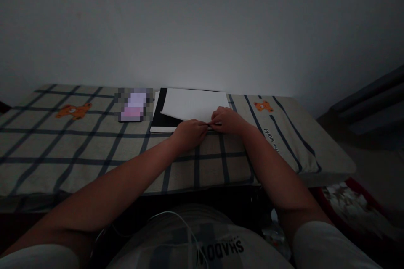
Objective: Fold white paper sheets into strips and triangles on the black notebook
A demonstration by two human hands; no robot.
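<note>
A white sheet of paper (194,103) lies over a black sheet (160,121) on the cloth-covered table. The paper's near left corner stands slightly off the black surface. My left hand (191,134) is at the near edge, its fingers pressed together on the paper. From the right, my right hand (227,119) pinches the same edge, curled over the paper's near right part. The fingertips of both hands meet there and hide that bit of the edge. A white strip (163,129) shows along the black sheet's near side.
A phone (134,107) with a lit, blurred screen lies left of the sheets. The checked tablecloth (104,143) carries orange bear prints. A pale wall (202,29) rises behind the table. A white cable (176,215) hangs over my shirt; a red-rimmed container (356,206) is low right.
</note>
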